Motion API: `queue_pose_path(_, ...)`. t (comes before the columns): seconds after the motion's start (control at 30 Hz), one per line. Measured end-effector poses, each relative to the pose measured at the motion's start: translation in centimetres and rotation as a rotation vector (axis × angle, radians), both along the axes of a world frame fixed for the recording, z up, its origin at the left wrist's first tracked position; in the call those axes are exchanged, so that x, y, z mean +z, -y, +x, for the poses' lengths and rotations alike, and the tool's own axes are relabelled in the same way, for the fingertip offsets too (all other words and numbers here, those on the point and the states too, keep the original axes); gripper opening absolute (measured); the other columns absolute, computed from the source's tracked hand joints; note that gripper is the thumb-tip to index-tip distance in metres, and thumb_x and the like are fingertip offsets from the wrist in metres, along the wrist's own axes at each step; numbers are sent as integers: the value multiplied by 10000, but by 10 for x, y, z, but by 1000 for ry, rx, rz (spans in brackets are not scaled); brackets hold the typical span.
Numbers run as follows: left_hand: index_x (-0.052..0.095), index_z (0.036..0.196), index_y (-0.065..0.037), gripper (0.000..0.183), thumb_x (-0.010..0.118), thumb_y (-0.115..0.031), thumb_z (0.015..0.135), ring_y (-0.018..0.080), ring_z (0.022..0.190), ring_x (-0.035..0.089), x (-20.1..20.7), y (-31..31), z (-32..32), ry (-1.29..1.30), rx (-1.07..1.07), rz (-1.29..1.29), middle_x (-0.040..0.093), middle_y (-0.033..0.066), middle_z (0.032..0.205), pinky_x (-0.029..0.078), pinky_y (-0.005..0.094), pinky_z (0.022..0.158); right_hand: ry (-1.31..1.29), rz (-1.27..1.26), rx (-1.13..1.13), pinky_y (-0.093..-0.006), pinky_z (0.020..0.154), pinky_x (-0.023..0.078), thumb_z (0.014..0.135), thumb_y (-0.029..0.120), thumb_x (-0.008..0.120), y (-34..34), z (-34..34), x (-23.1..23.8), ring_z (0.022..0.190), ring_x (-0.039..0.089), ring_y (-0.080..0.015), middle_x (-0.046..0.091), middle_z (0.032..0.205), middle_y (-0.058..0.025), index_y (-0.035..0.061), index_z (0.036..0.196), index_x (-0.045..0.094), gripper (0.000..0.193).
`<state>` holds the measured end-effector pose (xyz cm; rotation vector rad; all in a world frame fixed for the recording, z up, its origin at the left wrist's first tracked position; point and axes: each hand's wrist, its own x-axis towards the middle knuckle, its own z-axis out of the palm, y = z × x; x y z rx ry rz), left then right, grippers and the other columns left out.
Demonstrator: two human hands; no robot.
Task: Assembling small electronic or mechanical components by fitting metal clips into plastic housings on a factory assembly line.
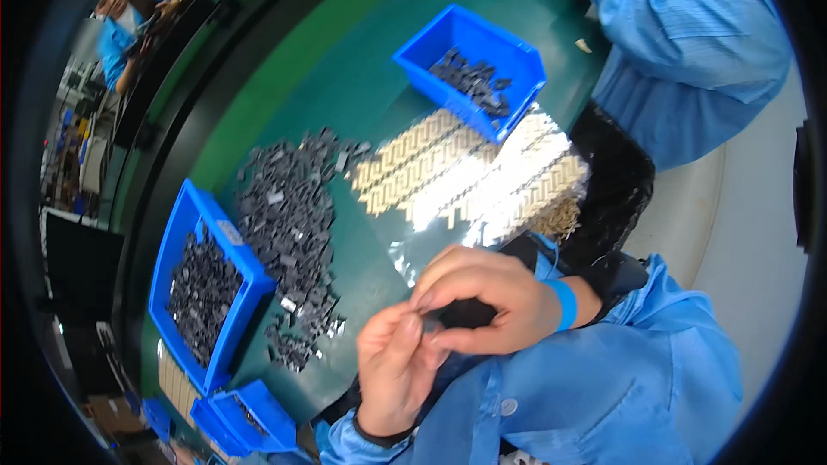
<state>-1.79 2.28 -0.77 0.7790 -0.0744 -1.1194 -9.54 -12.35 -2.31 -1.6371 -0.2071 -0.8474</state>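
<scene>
One left hand point(394, 370) and one right hand point(512, 294), fingertips pinched around a small dark piece point(430, 325). Lodged between thumbs and forefingers, mostly covered by them; outline too blurred to tell. Beyond, heap of flat, angular dark pieces point(289, 207) on smooth green table point(370, 263), beside a glossy blue plastic bin point(251, 265). Shiny sheet point(405, 174) with cream zigzag rows, partly lost in glare. Co-worker's sleeve point(637, 13) cut off at top.

The person's two hands point(392, 370) point(495, 297), at least three bins point(439, 39) point(241, 258) point(271, 418).
</scene>
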Motion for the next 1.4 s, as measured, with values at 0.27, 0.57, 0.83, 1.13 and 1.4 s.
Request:
queue_pose_path(0.27, 508, 1174, 55, 315, 481, -121, 914, 154, 726, 537, 0, -2, -11, 27, 2, 71, 602, 111, 891, 443, 270, 694, -96, 37, 17, -306, 682, 476, 737, 39, 700, 0, 0, -7, 806, 591, -233, 571, 952, -144, -10, 1022, 531, 336)
queue_pose_path(0.57, 587, 1063, 62, 225, 542, 25, 846, 200, 792, 612, -11, -4, -8, 413, 208, 111, 611, 194, 1003, 498, 291, 679, -270, 413, 170, -296, 827, 422, 799, -24, 595, -8, -4, -14, 937, 514, -165, 506, 1029, -136, -25, 900, 532, 119)
queue_pose_path(0.83, 595, 1046, 60, 225, 546, 66, 826, 195, 807, 630, -14, -6, -8, 537, 213, 197, 608, 185, 1002, 525, 277, 720, -351, 609, 237, -285, 812, 453, 814, -44, 561, -9, -3, -12, 932, 516, -157, 493, 1016, -117, -24, 854, 538, 51)
queue_pose_path(1.13, 596, 1047, 57, 228, 562, 63, 821, 190, 810, 628, -14, -4, -8, 691, 205, 195, 606, 178, 1001, 522, 278, 738, -365, 582, 196, -259, 754, 488, 774, -52, 584, -10, 0, -11, 864, 540, -132, 495, 973, -104, -24, 789, 536, 58)
queue_pose_path(1.4, 601, 1041, 54, 227, 563, 69, 818, 186, 811, 626, -14, -4, -8, 694, 206, 197, 607, 173, 993, 518, 276, 745, -394, 590, 143, -242, 720, 482, 739, 0, 633, -11, 0, -9, 834, 543, -117, 521, 902, -89, -10, 716, 555, 82)
